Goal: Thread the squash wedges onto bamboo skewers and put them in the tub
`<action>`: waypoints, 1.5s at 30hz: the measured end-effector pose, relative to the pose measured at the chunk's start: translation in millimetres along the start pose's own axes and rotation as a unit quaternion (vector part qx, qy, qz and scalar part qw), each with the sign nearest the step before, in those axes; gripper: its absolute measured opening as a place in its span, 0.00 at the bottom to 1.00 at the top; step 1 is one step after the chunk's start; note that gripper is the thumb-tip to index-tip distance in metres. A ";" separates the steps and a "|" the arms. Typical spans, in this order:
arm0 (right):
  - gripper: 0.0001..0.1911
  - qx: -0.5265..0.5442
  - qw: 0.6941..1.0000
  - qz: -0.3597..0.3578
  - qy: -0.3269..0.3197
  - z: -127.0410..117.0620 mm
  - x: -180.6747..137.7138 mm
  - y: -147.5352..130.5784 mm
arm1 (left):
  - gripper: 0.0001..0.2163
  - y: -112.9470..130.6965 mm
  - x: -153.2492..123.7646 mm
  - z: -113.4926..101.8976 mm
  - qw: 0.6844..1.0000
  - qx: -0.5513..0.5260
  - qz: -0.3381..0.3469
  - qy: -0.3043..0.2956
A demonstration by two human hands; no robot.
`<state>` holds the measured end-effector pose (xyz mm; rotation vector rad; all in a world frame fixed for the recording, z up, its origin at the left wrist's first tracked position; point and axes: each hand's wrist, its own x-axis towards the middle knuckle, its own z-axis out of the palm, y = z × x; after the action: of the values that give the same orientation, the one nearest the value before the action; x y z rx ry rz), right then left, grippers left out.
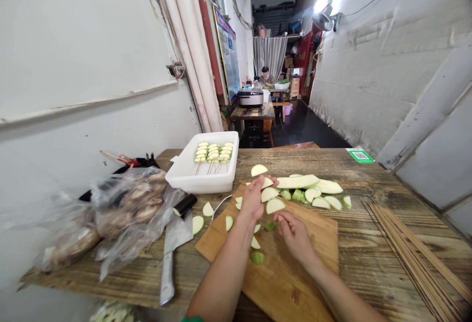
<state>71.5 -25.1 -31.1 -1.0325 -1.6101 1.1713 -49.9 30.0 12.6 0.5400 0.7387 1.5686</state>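
A: Where is the left hand (253, 201) held, and how are its fingers set?

B: It is held over the tan wooden cutting board (298, 280), its fingers curved against pale half-moon slices with thin green rind (269, 194); whether one is clamped cannot be told

A: And the right hand (297, 236)?

B: It is held over the board, just beside a small green-skinned piece (270, 225); thumb and fingertips are brought together, and anything pinched there cannot be made out

A: What else is laid about them?

B: More slices are scattered on the board and the brown plank table (356, 263). To the left, rows of skewered slices (213, 152) are held in a white rectangular plastic tray (201, 184), and a broad steel cleaver with a grey handle (179, 236) is laid near it. To the right, long thin brown sticks (413, 257) are bundled
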 end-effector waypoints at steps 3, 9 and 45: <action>0.13 0.009 1.000 0.007 0.006 -1.0 1.5 2.6 | 0.14 -2.8 -1.7 3.7 1.000 -0.003 0.003 0.005; 0.13 -0.017 1.000 -0.004 -0.003 -1.1 0.1 -1.3 | 0.21 13.3 2.8 -2.8 0.998 -0.038 -0.012 0.044; 0.13 -0.012 0.999 0.018 -0.047 1.4 -2.2 -9.4 | 0.11 19.0 12.9 -18.4 0.993 -0.066 0.067 0.072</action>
<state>69.6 -29.5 -22.7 -1.0402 -1.6894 1.2442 -77.8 39.4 12.8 0.3876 0.7133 1.7816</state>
